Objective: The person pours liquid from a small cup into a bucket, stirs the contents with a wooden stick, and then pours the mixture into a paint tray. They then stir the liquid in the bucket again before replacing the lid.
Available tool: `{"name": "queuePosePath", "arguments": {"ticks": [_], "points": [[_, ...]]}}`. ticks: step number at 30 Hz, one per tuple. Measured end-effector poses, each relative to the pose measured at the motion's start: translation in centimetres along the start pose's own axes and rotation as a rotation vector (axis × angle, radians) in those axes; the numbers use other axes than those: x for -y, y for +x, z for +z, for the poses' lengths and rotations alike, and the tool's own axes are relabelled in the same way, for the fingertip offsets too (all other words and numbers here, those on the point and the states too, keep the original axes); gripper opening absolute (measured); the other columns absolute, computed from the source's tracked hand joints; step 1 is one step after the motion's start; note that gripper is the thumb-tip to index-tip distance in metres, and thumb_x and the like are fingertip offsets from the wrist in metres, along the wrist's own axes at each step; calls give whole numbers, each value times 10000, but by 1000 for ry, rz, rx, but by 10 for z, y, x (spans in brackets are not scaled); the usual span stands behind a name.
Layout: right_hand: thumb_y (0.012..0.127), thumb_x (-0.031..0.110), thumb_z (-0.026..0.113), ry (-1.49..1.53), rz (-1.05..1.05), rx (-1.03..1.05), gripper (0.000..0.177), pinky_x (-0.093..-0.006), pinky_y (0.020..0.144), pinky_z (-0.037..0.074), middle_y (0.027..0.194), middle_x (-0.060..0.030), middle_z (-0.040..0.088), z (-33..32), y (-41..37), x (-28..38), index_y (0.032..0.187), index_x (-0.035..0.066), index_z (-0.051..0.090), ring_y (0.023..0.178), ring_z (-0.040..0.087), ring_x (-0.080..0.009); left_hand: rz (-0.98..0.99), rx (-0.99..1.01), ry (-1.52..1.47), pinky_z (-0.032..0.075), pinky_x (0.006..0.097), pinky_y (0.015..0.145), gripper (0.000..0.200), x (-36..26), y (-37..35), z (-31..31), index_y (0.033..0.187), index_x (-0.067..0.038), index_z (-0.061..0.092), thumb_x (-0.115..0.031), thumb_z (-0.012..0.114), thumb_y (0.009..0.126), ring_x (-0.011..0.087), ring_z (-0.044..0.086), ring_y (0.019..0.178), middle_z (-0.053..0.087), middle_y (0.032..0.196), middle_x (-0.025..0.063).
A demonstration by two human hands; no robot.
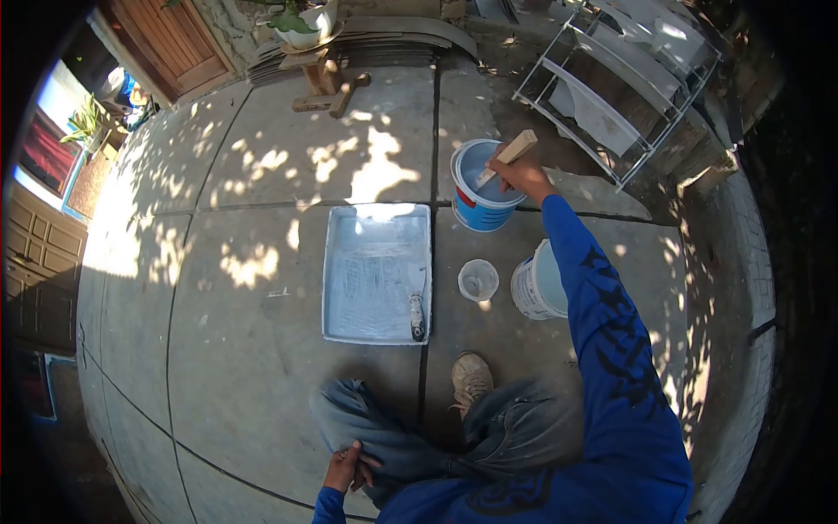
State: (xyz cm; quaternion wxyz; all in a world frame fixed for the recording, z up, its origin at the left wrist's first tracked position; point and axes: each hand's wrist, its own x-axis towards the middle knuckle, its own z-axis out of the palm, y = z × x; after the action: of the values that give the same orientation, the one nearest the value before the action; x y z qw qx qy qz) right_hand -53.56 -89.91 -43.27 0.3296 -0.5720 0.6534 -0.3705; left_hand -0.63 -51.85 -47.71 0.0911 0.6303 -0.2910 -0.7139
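Observation:
My right hand (526,179) is closed around a flat wooden stick (517,147), tilted into a blue paint bucket (485,216). The bucket holds pale bluish-white paint, and the stick's lower end reaches inside it. Against my thigh rests my left hand (349,469), holding nothing, its fingers loosely bent and partly apart. A paint tray (375,297) with pale paint smears lies left of the bucket, and a roller or brush handle (416,318) rests in its lower right corner. A small whitish cup (478,280) stands below the bucket.
A second bucket (530,288) is partly hidden by my right sleeve. At upper right stands a metal rack (620,166) with white sheets. A potted plant sits on a wooden stand (325,74) at the back. Sun patches dot the concrete floor (253,349).

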Motion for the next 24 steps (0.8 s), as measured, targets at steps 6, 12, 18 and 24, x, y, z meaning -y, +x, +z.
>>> {"name": "queuePosePath", "arguments": {"ticks": [6,12,18,24], "points": [[817,222,705,-115,80,-84,240,-318,483,508,605,-88,637,-21,12,-13,845,-8,645,470,641,-189,2,-23,-1,289,277,288,787,3,-3,0,796,90,706,-577,346,1010,163,405,266,600,503,184],[804,234,675,-195,-54,-144,258,-347,505,530,685,-134,677,-12,3,-17,864,-17,663,494,656,-208,11,-20,1,305,275,294,773,2,-4,-1,834,84,720,-575,357,1011,153,416,271,612,515,178],[801,239,670,-228,-11,-17,264,-346,497,527,683,-131,677,6,6,1,869,-16,657,491,652,-209,-3,12,5,311,276,294,775,0,-3,-3,832,88,719,-572,354,1013,155,420,272,612,515,179],[810,213,682,-53,52,44,237,-332,502,522,660,-116,664,0,4,14,870,-14,658,490,649,-198,17,13,-9,310,278,294,780,2,-2,-3,836,93,717,-571,349,1015,165,424,276,613,520,183]]}}
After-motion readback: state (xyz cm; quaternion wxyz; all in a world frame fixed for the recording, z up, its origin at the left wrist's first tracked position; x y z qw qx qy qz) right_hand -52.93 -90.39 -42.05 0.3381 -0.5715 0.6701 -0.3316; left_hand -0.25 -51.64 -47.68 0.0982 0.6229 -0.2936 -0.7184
